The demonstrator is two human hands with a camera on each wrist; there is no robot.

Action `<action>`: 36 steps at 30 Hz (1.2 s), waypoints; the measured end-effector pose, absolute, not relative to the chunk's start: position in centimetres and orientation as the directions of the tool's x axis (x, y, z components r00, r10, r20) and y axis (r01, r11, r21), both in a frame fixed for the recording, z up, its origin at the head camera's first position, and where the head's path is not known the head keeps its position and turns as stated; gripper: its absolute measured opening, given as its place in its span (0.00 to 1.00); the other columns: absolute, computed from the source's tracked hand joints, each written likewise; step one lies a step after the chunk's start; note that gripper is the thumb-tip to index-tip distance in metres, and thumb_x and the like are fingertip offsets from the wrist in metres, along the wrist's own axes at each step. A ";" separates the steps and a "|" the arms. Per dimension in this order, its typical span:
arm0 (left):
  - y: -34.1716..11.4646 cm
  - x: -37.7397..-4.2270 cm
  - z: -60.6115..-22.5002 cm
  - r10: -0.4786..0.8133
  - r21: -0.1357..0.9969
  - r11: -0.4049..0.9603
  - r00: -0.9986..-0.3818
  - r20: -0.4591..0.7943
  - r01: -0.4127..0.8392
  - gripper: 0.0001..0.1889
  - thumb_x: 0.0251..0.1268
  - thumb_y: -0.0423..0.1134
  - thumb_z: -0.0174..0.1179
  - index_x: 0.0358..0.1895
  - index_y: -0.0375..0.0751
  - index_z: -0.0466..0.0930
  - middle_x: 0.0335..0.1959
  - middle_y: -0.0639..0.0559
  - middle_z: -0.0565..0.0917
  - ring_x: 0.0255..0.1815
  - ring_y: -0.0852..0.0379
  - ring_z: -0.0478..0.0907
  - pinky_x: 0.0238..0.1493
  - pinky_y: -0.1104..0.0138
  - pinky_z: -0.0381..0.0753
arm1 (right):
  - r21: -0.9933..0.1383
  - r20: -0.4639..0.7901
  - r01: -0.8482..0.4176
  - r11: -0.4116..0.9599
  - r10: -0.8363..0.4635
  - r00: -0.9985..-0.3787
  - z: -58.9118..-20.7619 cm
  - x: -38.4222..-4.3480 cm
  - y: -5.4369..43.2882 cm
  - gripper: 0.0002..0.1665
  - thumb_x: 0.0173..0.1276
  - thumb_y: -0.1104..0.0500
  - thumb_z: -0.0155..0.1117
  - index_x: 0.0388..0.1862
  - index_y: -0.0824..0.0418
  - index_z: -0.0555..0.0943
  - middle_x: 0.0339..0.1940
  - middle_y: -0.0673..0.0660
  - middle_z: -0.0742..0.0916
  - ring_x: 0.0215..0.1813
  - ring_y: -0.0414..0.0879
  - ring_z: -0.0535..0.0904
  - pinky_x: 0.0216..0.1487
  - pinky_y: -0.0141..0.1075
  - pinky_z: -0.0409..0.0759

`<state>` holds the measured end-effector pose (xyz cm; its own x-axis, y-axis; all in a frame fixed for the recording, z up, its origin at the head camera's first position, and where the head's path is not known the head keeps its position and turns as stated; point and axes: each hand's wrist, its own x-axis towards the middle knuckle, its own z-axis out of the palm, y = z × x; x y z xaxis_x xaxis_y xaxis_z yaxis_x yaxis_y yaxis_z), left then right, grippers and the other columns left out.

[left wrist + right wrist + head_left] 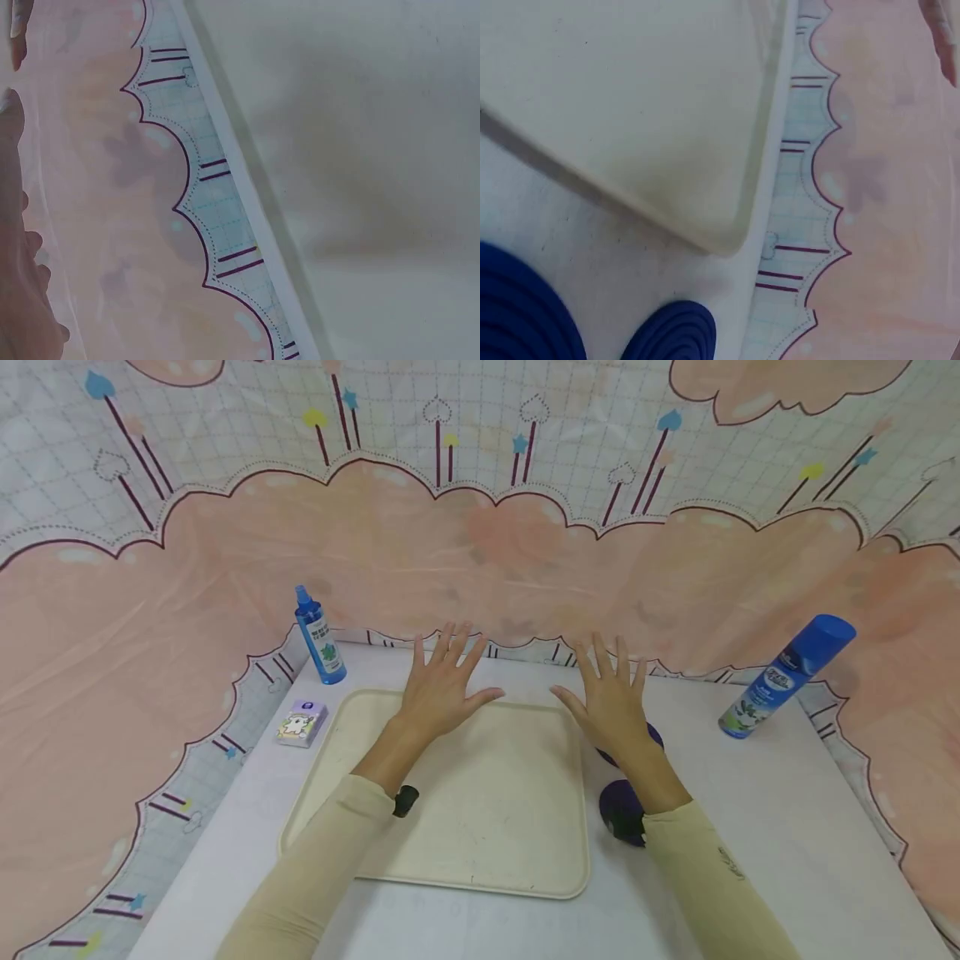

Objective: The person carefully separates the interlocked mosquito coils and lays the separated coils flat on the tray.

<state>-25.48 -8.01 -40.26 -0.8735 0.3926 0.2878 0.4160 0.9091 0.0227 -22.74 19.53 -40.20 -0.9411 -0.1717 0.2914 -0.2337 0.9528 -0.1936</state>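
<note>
My left hand (441,689) is held over the far left part of a cream tray (487,827), fingers straight and spread, holding nothing. Level with it, my right hand (611,702) spreads its fingers past the tray's far right corner, also holding nothing. Beneath the right wrist, two dark blue rounded things (619,810) lie beside the tray, partly hidden by the arm. The right wrist view shows ridged rings on the larger blue piece (525,315) and the smaller one (676,330). Only a sliver of the left hand (26,285) enters the left wrist view.
At the table's back left stands a blue spray bottle (321,643), with a small purple-and-white box (302,723) nearer. A blue aerosol can (780,681) stands at the right. Behind the white table (750,827) hangs a pink patterned cloth (480,560).
</note>
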 end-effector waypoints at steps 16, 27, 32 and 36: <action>-4.6 -24.0 -40.0 0.439 0.052 0.883 -0.859 0.263 0.467 0.47 0.68 0.77 0.43 0.83 0.58 0.48 0.86 0.49 0.49 0.88 0.44 0.39 0.82 0.34 0.43 | -0.188 0.347 -0.210 0.959 -0.136 -0.928 -40.4 -20.1 24.8 0.48 0.74 0.32 0.54 0.84 0.51 0.53 0.84 0.65 0.60 0.84 0.68 0.47 0.77 0.78 0.38; -0.7 -22.3 -40.4 0.507 0.090 0.835 -0.822 0.261 0.543 0.48 0.67 0.78 0.44 0.83 0.59 0.48 0.86 0.52 0.50 0.87 0.46 0.44 0.83 0.36 0.45 | -0.217 0.342 -0.192 0.957 -0.109 -0.933 -40.4 -17.6 27.5 0.48 0.76 0.30 0.50 0.84 0.53 0.54 0.84 0.66 0.60 0.84 0.69 0.47 0.76 0.78 0.36; 1.0 -21.4 -40.6 0.532 0.085 0.823 -0.814 0.234 0.562 0.47 0.67 0.79 0.42 0.83 0.60 0.48 0.85 0.53 0.53 0.86 0.48 0.50 0.83 0.38 0.48 | -0.214 0.342 -0.193 0.957 -0.112 -0.933 -40.7 -16.6 28.0 0.47 0.77 0.31 0.50 0.83 0.55 0.55 0.82 0.68 0.63 0.82 0.71 0.51 0.75 0.79 0.40; 2.4 -20.7 -41.0 0.559 0.070 0.809 -0.800 0.218 0.584 0.47 0.66 0.79 0.42 0.83 0.61 0.47 0.84 0.52 0.56 0.84 0.48 0.56 0.82 0.39 0.53 | -0.219 0.344 -0.192 0.957 -0.109 -0.933 -41.1 -15.8 28.4 0.45 0.77 0.34 0.52 0.82 0.56 0.58 0.80 0.70 0.66 0.79 0.72 0.55 0.75 0.78 0.44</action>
